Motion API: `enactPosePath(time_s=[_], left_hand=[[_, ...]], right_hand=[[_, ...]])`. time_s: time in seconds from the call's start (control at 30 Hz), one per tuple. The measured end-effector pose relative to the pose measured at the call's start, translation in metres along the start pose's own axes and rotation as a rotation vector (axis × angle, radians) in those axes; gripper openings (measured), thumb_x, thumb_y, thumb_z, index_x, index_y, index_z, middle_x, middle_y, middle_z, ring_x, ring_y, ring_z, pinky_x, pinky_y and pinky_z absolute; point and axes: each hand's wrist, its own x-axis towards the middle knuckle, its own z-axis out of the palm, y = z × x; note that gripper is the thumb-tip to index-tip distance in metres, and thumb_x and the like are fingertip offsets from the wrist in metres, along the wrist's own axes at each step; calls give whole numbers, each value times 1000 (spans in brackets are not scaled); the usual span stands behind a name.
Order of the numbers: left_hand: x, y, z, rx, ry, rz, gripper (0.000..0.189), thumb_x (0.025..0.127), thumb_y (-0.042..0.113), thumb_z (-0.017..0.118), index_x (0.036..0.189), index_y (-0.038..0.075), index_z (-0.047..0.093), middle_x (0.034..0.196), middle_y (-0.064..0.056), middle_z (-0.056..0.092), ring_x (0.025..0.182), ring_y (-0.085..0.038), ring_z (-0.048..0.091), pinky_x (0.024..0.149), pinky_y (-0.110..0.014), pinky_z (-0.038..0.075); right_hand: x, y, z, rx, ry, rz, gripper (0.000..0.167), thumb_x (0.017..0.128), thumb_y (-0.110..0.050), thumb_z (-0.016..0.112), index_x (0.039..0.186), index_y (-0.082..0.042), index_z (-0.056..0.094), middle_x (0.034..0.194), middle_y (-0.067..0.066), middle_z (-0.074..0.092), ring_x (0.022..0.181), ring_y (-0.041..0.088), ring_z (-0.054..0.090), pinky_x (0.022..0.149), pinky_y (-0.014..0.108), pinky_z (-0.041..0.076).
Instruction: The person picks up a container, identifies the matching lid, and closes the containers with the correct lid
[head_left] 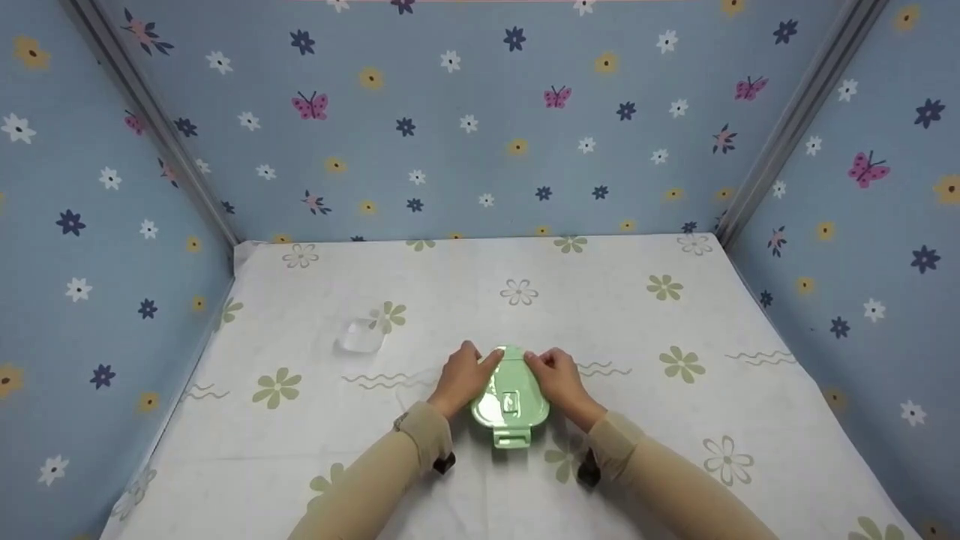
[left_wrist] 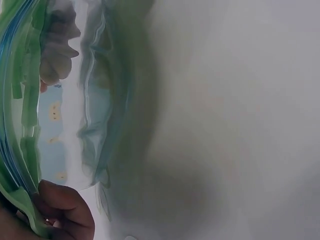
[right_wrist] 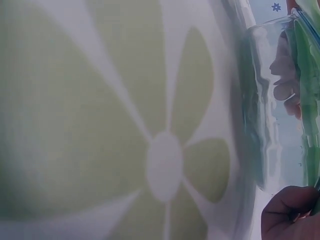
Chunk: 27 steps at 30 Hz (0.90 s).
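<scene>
A food container with a light green lid (head_left: 511, 379) and clear walls (right_wrist: 272, 150) sits in front of me. At its near end a green clip flap (head_left: 512, 437) sticks out towards me. My left hand (head_left: 461, 379) grips the far left edge, its thumb on the lid. Opposite it, my right hand (head_left: 561, 382) holds the far right edge, thumb also on the lid. Both wrist views show curled fingers at the lid's rim, and a bluish seal (left_wrist: 7, 55) runs along the rim in the left one. The far clip is mostly hidden between the hands.
A small clear container (head_left: 361, 336) stands to the left, farther back on the white flowered tablecloth (head_left: 450, 300). Blue flowered panels (head_left: 480, 112) enclose the table at the back and both sides, with metal posts (head_left: 795, 120) at the back corners.
</scene>
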Motion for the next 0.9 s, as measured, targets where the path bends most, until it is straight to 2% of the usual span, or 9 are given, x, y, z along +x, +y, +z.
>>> enactPosePath(time_s=[0.13, 0.3, 0.33, 0.43, 0.53, 0.57, 0.67, 0.8, 0.9], left_hand=[[-1, 0, -1, 2, 47, 37, 39, 110, 44, 61, 104, 5, 60, 93, -10, 63, 83, -23, 57, 76, -39, 49], [-6, 2, -1, 30, 129, 96, 34, 113, 34, 54, 97, 6, 64, 91, -9, 61, 79, -22, 55, 73, -42, 48], [-2, -7, 3, 34, 150, 127, 38, 114, 38, 50, 97, 7, 65, 91, -8, 61, 79, -21, 55, 72, -41, 48], [-8, -6, 4, 67, 170, 124, 40, 114, 37, 48, 101, 5, 67, 94, -10, 61, 79, -23, 59, 72, -46, 51], [-13, -6, 5, 85, 153, 112, 43, 112, 41, 50, 114, 2, 69, 105, -14, 63, 87, -29, 67, 80, -50, 56], [-19, 4, 2, 97, 134, 85, 42, 111, 39, 53, 118, 0, 68, 109, -17, 64, 90, -33, 69, 83, -53, 57], [-25, 3, 1, 116, 87, 88, 54, 107, 48, 59, 131, 0, 64, 121, -19, 62, 101, -35, 71, 92, -53, 59], [-30, 0, -5, 123, -6, 131, 76, 101, 59, 67, 145, -2, 56, 132, -21, 57, 110, -33, 67, 102, -51, 57], [-31, -4, -12, 97, -89, 184, 90, 96, 60, 74, 153, -4, 48, 140, -24, 52, 119, -34, 64, 110, -50, 54]], right_hand=[[1, -2, 0, 20, 6, -8, 30, 107, -31, 68, 91, -6, 62, 82, 3, 58, 77, 17, 54, 66, 29, 46], [0, -4, -1, 8, 12, 12, 32, 108, -35, 66, 93, -6, 63, 83, 3, 59, 79, 17, 55, 67, 28, 45], [-2, -5, -1, 4, 11, 21, 33, 108, -36, 66, 94, -6, 64, 84, 3, 59, 80, 17, 55, 68, 28, 45], [-9, -8, -3, -12, 6, 25, 35, 108, -38, 65, 100, -4, 66, 87, 4, 60, 81, 18, 55, 68, 28, 45], [-15, -9, -4, -29, -5, 7, 36, 107, -38, 67, 108, -2, 68, 90, 6, 61, 83, 19, 55, 69, 29, 46], [-16, -10, -4, -41, -9, -7, 37, 106, -38, 68, 111, -1, 68, 92, 7, 62, 84, 19, 56, 70, 30, 46], [-20, -9, -6, -78, -33, -31, 43, 104, -39, 72, 120, 0, 68, 102, 10, 67, 91, 21, 60, 78, 34, 51], [-24, -8, -12, -117, -96, -35, 61, 95, -44, 83, 133, 0, 65, 118, 14, 70, 104, 24, 65, 89, 40, 57], [-26, -7, -18, -128, -166, -31, 78, 89, -45, 89, 146, -2, 58, 128, 16, 69, 112, 27, 67, 97, 46, 58]])
